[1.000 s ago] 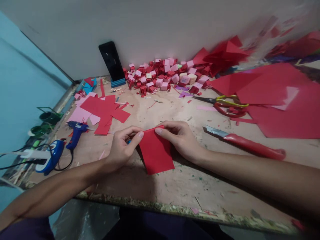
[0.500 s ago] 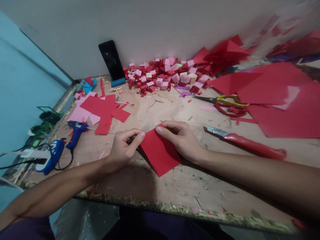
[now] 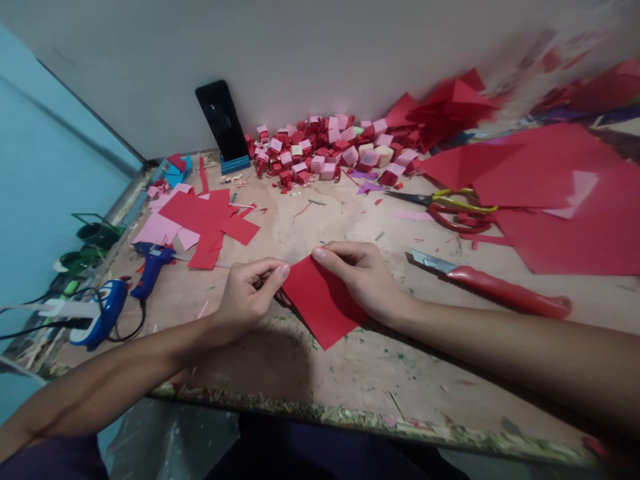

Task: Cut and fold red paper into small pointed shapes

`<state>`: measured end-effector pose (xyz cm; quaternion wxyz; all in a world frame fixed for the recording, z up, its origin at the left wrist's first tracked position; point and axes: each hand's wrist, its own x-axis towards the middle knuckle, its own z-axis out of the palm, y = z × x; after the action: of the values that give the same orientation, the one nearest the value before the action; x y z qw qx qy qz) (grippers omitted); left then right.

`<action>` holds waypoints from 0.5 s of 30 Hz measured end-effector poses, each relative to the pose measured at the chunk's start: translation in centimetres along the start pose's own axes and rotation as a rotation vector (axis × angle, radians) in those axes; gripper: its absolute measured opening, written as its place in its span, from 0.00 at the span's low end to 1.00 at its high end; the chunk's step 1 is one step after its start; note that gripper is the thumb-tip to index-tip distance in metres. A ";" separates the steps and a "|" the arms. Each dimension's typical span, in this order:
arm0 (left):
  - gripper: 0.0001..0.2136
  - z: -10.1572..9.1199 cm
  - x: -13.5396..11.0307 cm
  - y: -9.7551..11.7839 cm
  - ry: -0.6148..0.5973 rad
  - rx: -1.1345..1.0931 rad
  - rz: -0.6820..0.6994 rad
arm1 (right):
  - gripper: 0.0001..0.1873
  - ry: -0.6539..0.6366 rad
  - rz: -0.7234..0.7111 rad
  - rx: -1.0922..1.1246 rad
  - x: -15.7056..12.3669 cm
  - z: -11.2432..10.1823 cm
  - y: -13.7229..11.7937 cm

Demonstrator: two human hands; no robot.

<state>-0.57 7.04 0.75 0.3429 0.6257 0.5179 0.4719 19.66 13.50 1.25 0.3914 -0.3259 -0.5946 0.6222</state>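
A piece of red paper [image 3: 325, 303] is held tilted over the wooden table between my two hands. My left hand [image 3: 256, 287] pinches its upper left corner between thumb and fingers. On the upper right edge, my right hand [image 3: 363, 277] grips the sheet with the thumb on top; the fingers beneath are mostly hidden. To the right of my right hand lies a red-handled utility knife [image 3: 490, 283] with its blade out. Scissors [image 3: 443, 203] with yellow and red handles rest farther back.
Small pink and red paper cubes [image 3: 325, 150] are heaped along the wall beside a propped phone [image 3: 223, 123]. Red sheets [image 3: 575, 220] cover the right side. Cut paper pieces [image 3: 205, 220], a blue glue gun [image 3: 153, 267] and a power strip [image 3: 105, 313] sit at left.
The red paper's lower corner has swung slightly to the right and up. Both hands keep their hold in nearly the same place.
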 end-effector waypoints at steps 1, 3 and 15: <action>0.12 0.0 0.0 0.1 -0.005 -0.006 -0.003 | 0.23 -0.003 -0.004 -0.005 0.0 0.0 0.0; 0.12 0.1 0.0 0.2 -0.008 -0.003 0.001 | 0.24 -0.012 -0.009 -0.016 0.0 0.0 -0.1; 0.13 0.2 0.1 0.4 -0.007 0.000 -0.011 | 0.21 -0.027 0.020 -0.056 0.0 0.0 -0.2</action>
<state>-0.20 7.06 1.07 0.3472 0.6245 0.5202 0.4677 19.73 13.49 1.40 0.3680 -0.3343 -0.6135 0.6135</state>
